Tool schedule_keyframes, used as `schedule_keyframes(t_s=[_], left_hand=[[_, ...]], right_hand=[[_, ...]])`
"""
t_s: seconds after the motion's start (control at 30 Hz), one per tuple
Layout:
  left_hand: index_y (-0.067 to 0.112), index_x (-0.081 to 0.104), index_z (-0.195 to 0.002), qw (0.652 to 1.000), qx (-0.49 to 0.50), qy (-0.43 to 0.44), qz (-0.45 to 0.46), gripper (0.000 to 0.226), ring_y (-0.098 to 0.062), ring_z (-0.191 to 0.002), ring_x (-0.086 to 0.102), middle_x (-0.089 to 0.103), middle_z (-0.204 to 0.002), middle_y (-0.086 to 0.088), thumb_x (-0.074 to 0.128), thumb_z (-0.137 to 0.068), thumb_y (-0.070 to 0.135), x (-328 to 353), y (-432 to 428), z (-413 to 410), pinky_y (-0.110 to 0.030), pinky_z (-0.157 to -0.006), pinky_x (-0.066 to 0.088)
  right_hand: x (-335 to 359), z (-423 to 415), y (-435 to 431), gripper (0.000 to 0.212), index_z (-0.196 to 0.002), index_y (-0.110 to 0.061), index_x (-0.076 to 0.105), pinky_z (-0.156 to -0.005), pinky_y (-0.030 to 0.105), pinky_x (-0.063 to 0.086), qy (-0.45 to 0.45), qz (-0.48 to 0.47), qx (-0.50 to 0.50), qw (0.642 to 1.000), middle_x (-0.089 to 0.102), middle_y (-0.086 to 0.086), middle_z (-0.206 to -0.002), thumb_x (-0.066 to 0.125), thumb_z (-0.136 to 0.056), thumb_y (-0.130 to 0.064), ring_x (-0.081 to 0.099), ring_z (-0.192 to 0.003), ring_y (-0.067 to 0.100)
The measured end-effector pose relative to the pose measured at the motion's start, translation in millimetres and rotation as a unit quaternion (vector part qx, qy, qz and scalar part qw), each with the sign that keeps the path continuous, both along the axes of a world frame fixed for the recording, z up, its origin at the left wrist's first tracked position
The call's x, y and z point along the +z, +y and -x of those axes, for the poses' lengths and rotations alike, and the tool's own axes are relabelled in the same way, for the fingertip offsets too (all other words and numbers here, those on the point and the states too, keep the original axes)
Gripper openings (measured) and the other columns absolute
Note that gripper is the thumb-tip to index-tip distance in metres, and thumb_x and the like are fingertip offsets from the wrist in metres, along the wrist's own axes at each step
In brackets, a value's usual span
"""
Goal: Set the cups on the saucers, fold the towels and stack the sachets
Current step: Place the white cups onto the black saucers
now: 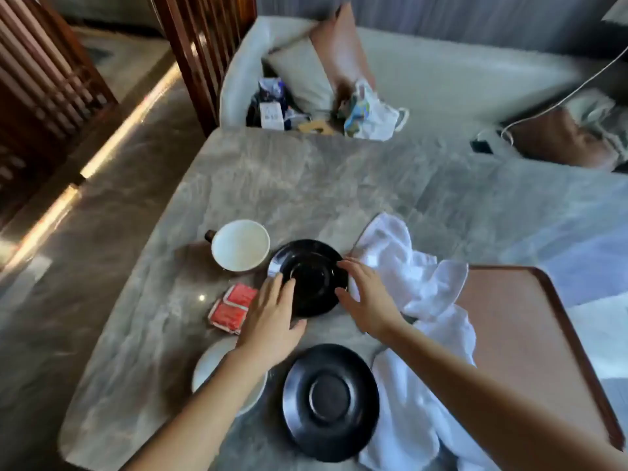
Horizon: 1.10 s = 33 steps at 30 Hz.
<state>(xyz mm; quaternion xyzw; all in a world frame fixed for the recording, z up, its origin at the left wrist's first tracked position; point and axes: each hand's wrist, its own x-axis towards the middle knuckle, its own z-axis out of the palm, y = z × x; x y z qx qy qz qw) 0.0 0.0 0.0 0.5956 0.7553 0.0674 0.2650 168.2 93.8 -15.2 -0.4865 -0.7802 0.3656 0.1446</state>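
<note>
barely started | our left hand (272, 317) flat on far saucer (312, 277), right hand (368, 300) gripping its rim | cups (240, 245), towels (414, 283), sachets (232, 307): 0 done

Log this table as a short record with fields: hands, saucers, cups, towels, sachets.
left grip: fingers flat on far saucer, left side
right grip: fingers and thumb at that saucer's right rim; hold unclear
near saucer: bare, untouched
far cup: upright on table, beside far saucer
near cup: partly hidden under left forearm
towels: crumpled, unfolded, right of saucers
sachets: red, left of far saucer
tray: far right
</note>
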Motion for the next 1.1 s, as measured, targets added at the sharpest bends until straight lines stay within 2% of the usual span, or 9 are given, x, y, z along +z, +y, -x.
schedule_keyframes(t_s=[0.1, 0.3, 0.5, 0.63, 0.77, 0.93, 1.0, 1.07, 1.1], left_hand=[[0.016, 0.002, -0.149, 0.998, 0.039, 0.021, 0.044, 0.076, -0.03, -0.146, -0.002, -0.009, -0.159, -0.014, 0.045, -0.092, 0.042, -23, 0, -6, -0.041, -0.117, 0.011], [0.016, 0.01, -0.149, 0.992, 0.06, 0.11, -0.005, 0.065, -0.025, -0.147, 0.001, 0.008, -0.159, -0.015, 0.038, -0.096, 0.042, -39, 14, -16, -0.035, -0.118, 0.009], [0.019, 0.023, -0.147, 0.992, 0.044, 0.117, -0.034, 0.058, -0.02, -0.147, 0.0, 0.009, -0.16, -0.009, 0.036, -0.095, 0.043, -50, 37, -17, -0.036, -0.117, 0.014], [0.018, 0.028, -0.145, 0.993, 0.036, 0.103, -0.051, 0.056, -0.02, -0.147, 0.0, 0.011, -0.159, -0.01, 0.039, -0.095, 0.041, -54, 60, -24, -0.036, -0.116, 0.016], [0.018, 0.032, -0.144, 0.992, 0.043, 0.096, -0.073, 0.055, -0.02, -0.147, 0.003, 0.014, -0.159, -0.009, 0.041, -0.094, 0.041, -59, 68, -30, -0.032, -0.115, 0.013], [0.02, 0.035, -0.142, 0.992, 0.04, 0.094, -0.072, 0.053, -0.021, -0.147, 0.006, 0.018, -0.158, -0.007, 0.042, -0.094, 0.041, -57, 69, -29, -0.042, -0.117, 0.006], [0.021, 0.027, -0.145, 0.993, 0.042, 0.092, -0.057, 0.058, -0.018, -0.147, 0.002, 0.015, -0.159, -0.003, 0.042, -0.093, 0.043, -52, 68, -30, -0.048, -0.117, 0.0], [0.018, 0.009, -0.149, 0.993, 0.056, 0.083, -0.057, 0.071, -0.016, -0.147, -0.005, 0.005, -0.16, -0.002, 0.044, -0.092, 0.044, -48, 59, -34, -0.05, -0.115, -0.006], [0.017, 0.001, -0.149, 0.993, 0.061, 0.074, -0.069, 0.078, -0.016, -0.146, -0.008, 0.0, -0.16, -0.002, 0.046, -0.09, 0.043, -45, 50, -39, -0.05, -0.114, -0.008]], right_hand=[[-24, 3, 0, 0.057, -0.143, -0.023, 0.032, -0.104, 0.039, 0.038, -0.064, -0.025, 0.033, 0.997, 0.026, -0.002, -0.155, 0.053, -0.091, -0.032, 0.02, -0.141, 0.017], [-56, 4, -6, 0.054, -0.147, -0.032, 0.023, -0.107, 0.045, 0.027, -0.155, -0.109, 0.054, 0.98, 0.011, -0.006, -0.16, 0.035, -0.096, -0.046, 0.016, -0.142, 0.027], [-71, 2, 8, 0.047, -0.143, -0.041, 0.024, -0.111, 0.047, 0.018, -0.132, -0.098, 0.002, 0.986, 0.004, -0.009, -0.16, 0.027, -0.096, -0.046, 0.009, -0.144, 0.023], [-71, -6, 27, 0.046, -0.143, -0.039, 0.025, -0.113, 0.045, 0.013, -0.114, -0.092, -0.014, 0.989, 0.004, -0.009, -0.16, 0.028, -0.097, -0.043, 0.007, -0.145, 0.022], [-74, -14, 37, 0.046, -0.142, -0.037, 0.026, -0.113, 0.045, 0.015, -0.103, -0.101, -0.013, 0.989, 0.006, -0.008, -0.16, 0.026, -0.097, -0.043, 0.007, -0.145, 0.023], [-74, -13, 38, 0.045, -0.142, -0.037, 0.028, -0.114, 0.048, 0.019, -0.102, -0.105, -0.019, 0.989, 0.007, -0.007, -0.16, 0.027, -0.097, -0.042, 0.007, -0.145, 0.022], [-69, -14, 38, 0.046, -0.143, -0.039, 0.025, -0.116, 0.047, 0.016, -0.079, -0.09, -0.024, 0.993, 0.005, -0.007, -0.16, 0.029, -0.097, -0.042, 0.005, -0.145, 0.021], [-58, -18, 34, 0.049, -0.144, -0.038, 0.023, -0.116, 0.043, 0.012, -0.035, -0.093, -0.02, 0.995, 0.006, -0.004, -0.16, 0.034, -0.096, -0.04, 0.004, -0.146, 0.021], [-52, -21, 27, 0.051, -0.145, -0.037, 0.024, -0.116, 0.041, 0.012, -0.027, -0.117, 0.013, 0.993, 0.01, -0.002, -0.16, 0.036, -0.095, -0.039, 0.005, -0.146, 0.021]])
